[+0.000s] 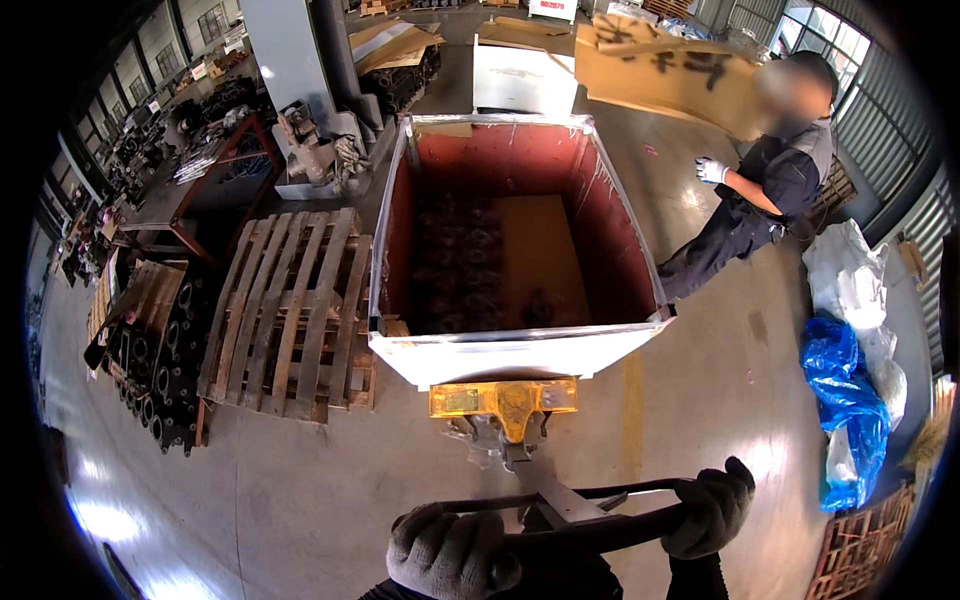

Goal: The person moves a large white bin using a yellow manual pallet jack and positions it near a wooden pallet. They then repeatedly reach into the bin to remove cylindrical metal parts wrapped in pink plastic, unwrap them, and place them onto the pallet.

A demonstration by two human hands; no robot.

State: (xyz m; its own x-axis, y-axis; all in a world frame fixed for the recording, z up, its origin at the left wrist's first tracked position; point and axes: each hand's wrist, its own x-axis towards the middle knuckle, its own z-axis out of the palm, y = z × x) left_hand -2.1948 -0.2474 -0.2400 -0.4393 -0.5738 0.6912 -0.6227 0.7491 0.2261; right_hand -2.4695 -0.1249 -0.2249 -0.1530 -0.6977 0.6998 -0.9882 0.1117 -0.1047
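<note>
Both my hands wear grey work gloves and grip the black handle of a pallet jack. My left hand is wrapped round the handle's left end, my right hand round its right end. Beyond the handle stands the jack's yellow body, close against a large open-topped bin, white outside and red inside. Dark parts in rows lie in the bin's left half, blurred and too dim to name. A brown cardboard sheet covers part of its floor on the right.
Wooden pallets stand left of the bin, beside stacked dark metal parts. A co-worker in dark clothes stands at the right, near a large cardboard sheet. White and blue plastic sheeting lies by the right wall. A grey column rises behind the pallets.
</note>
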